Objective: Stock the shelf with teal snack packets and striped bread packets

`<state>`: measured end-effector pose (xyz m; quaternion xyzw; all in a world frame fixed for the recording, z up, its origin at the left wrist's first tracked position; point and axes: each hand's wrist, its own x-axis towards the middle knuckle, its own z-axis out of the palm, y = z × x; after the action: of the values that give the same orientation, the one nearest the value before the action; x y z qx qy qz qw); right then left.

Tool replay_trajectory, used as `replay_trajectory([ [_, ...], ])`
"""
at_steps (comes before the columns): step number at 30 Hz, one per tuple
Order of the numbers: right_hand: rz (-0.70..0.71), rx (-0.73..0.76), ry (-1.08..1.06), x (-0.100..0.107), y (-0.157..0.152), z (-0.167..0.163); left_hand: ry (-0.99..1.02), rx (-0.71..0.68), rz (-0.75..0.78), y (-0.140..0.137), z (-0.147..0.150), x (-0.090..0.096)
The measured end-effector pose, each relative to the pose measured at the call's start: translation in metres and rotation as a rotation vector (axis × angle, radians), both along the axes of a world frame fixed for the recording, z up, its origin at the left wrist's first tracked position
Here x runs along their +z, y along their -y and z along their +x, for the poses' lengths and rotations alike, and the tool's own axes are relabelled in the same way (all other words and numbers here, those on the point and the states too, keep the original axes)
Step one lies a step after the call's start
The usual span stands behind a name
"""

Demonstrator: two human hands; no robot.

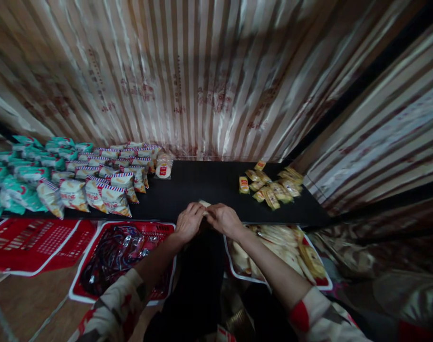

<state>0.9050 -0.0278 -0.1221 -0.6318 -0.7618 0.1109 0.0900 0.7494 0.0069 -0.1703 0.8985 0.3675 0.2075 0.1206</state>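
Over the front edge of the black table (202,178), my left hand (189,220) and my right hand (225,219) meet with bent fingers. Both grip a small pale packet (204,204), mostly covered by the fingers; its exact kind does not show. Further right on the table lies a loose group of small yellow snack packets (281,190). Below my right forearm is a white-rimmed basket (323,286) heaped with long pale and yellow packets (278,244).
Puffed white snack bags (73,194) and teal bags (25,192) crowd the table's left part. A clear packet of round wafers (163,166) stands beside them. Under the left edge are a red basket (121,223) of dark shiny packets and another red basket (31,242). Striped sheeting (209,85) hangs behind.
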Motion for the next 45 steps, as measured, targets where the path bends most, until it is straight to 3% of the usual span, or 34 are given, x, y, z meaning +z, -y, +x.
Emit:
replay_trajectory([
  [2, -0.015, -0.046, -0.065, 0.012, -0.007, 0.002, 0.047, 0.061, -0.029, -0.002, 0.000, 0.007],
  [5, -0.055, -0.137, -0.365, 0.018, -0.023, 0.009, 0.164, 0.152, -0.137, -0.011, -0.004, 0.014],
  [11, -0.160, -0.169, -0.956, -0.001, -0.049, 0.012, 0.496, 0.332, -0.437, -0.033, -0.020, 0.004],
  [17, -0.277, -0.416, -1.322, -0.021, -0.063, -0.010, 0.684, 0.370, -0.562, -0.052, -0.031, -0.019],
  [20, -0.295, -0.501, -1.328, -0.030, -0.072, -0.024, 0.763, 0.423, -0.588, -0.060, -0.033, -0.027],
  [28, -0.244, -0.435, -1.234, -0.044, -0.120, -0.062, 0.768, 0.640, -0.532, -0.090, -0.050, -0.029],
  [32, -0.212, -0.441, -1.142, -0.046, -0.154, -0.082, 0.654, 0.723, -0.310, -0.102, -0.059, -0.024],
  [36, -0.182, -0.450, -1.051, -0.054, -0.183, -0.102, 0.424, 0.663, -0.032, -0.109, -0.065, -0.024],
  [45, -0.110, -0.464, -0.783, -0.067, -0.220, -0.114, 0.237, 0.556, 0.071, -0.127, -0.074, -0.036],
])
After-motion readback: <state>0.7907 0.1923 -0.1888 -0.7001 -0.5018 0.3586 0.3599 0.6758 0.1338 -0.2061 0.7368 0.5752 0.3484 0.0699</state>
